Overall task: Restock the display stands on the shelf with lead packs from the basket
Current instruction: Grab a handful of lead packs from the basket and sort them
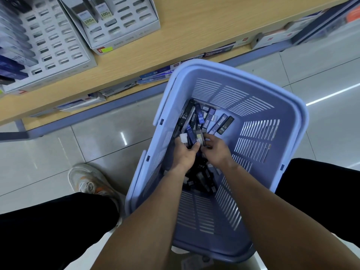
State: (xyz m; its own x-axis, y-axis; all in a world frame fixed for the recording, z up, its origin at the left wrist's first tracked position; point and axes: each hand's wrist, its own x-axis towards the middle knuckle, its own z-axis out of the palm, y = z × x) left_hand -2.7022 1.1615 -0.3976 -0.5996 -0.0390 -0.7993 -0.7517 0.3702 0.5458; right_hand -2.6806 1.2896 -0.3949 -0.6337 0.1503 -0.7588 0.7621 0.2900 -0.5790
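Note:
A lavender plastic basket stands on the floor between my legs. Several dark and blue lead packs lie heaped in its bottom. Both hands reach into the heap. My left hand grips a small bunch of lead packs, blue and black, standing up between its fingers and thumb. My right hand pinches at a pack beside that bunch, fingers curled. Two white display stands sit on the wooden shelf: the left stand has many vacant slots and dark packs along its left side; the right stand holds two packs.
The wooden shelf runs across the top, with boxed stationery on a lower tier at right. Glossy floor tiles surround the basket. My shoe stands left of the basket, and my dark trouser legs flank it.

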